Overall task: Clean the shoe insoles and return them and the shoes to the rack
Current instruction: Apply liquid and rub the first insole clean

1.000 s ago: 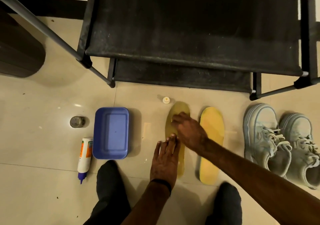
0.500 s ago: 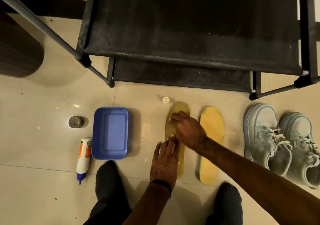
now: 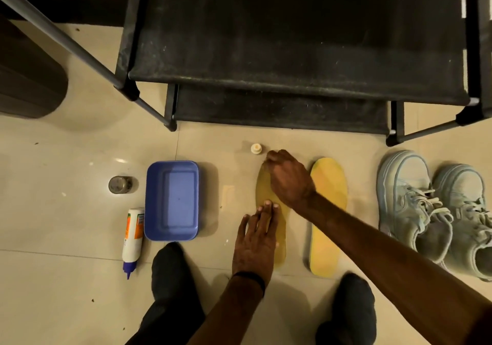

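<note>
Scrubbing the left insole (image 3: 277, 243), which lies flat on the floor (image 3: 66, 238) just in front of the rack (image 3: 292, 84), the right hand (image 3: 288, 179) bears down with curled fingers over its toe end; whether it holds a cloth or brush cannot be told. The left hand (image 3: 255, 243) lies flat with straight fingers on the heel half, seemingly to pin it against sliding. The second insole (image 3: 328, 211) lies just beside on the right, the shoes (image 3: 431, 211) beyond it; on the left, within reach, are a tub (image 3: 171, 201), a bottle (image 3: 132, 238) on its side and a jar (image 3: 120, 184), with a small cap (image 3: 256, 148) near the toe.
</note>
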